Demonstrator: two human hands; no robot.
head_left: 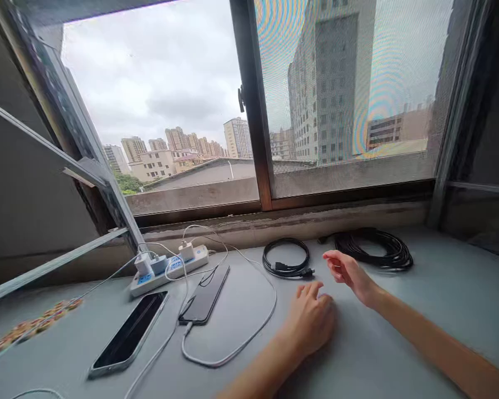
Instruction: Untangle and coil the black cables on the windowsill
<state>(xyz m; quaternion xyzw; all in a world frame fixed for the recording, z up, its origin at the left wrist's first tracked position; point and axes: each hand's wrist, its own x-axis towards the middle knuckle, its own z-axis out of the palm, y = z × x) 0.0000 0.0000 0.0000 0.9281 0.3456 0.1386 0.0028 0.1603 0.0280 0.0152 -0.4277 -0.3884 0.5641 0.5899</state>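
Note:
My left hand (311, 318) rests on the grey tabletop (249, 368), palm down, its fingers loosely bent and apart; nothing shows in it. Just right of it, my right hand (351, 274) is held above the surface with half-curled fingers, open and without anything in it. Beyond the left hand lies a small coiled black cable (286, 271) with its plugs toward me. A larger black cable coil (374, 249) lies behind the right hand. Neither hand visibly touches a coil. The underside of the left hand is hidden.
A white power strip (170, 270) with several plugs stands by the window sill. A phone (205, 296) is joined to a white charging cable (233, 357) that loops over the table. Another phone (128, 332) lies further left, near an orange-brown patterned strip (35, 324).

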